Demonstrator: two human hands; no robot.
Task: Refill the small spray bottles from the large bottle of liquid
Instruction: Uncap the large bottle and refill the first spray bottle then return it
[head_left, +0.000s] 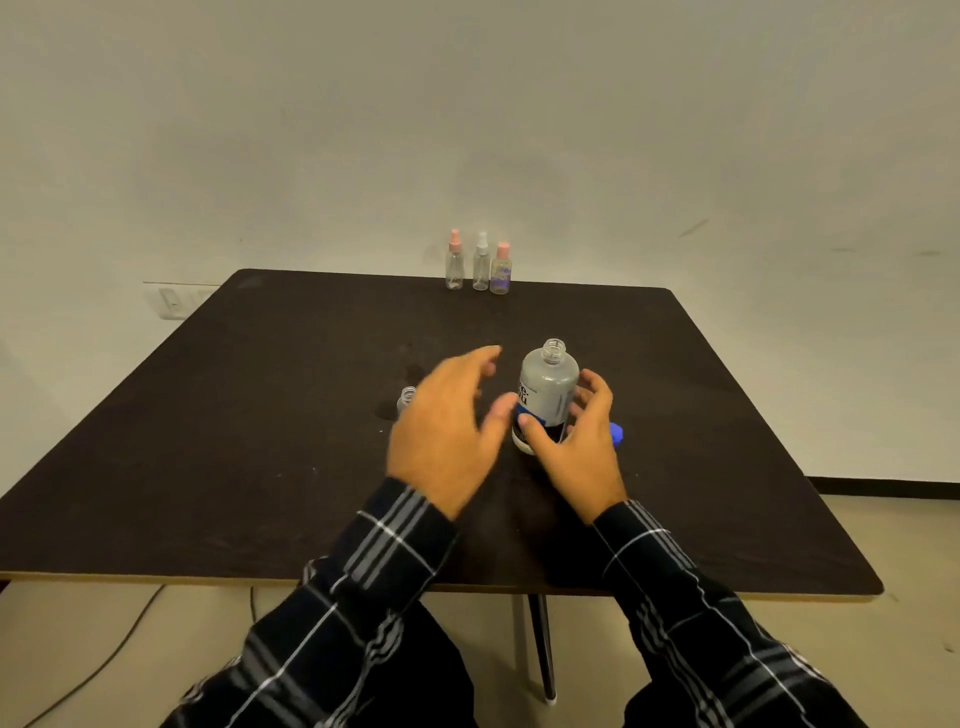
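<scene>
The large grey bottle (549, 387) with a dark label stands upright and uncapped in the middle of the dark table (260, 441). My right hand (579, 447) curls round its lower part, thumb on the label and fingers behind its right side. Its blue cap (616, 434) lies on the table just behind that hand. My left hand (447, 431) hovers left of the bottle with spread fingers, holding nothing. A small clear uncapped bottle (407, 399) peeks out behind it, mostly hidden.
Three small spray bottles stand in a row at the table's far edge: a pink-topped one (454, 262), a white-topped one (481, 265) and a pink-capped one (501, 271). A wall socket (171, 302) sits at the left; a cable (104, 660) runs across the floor.
</scene>
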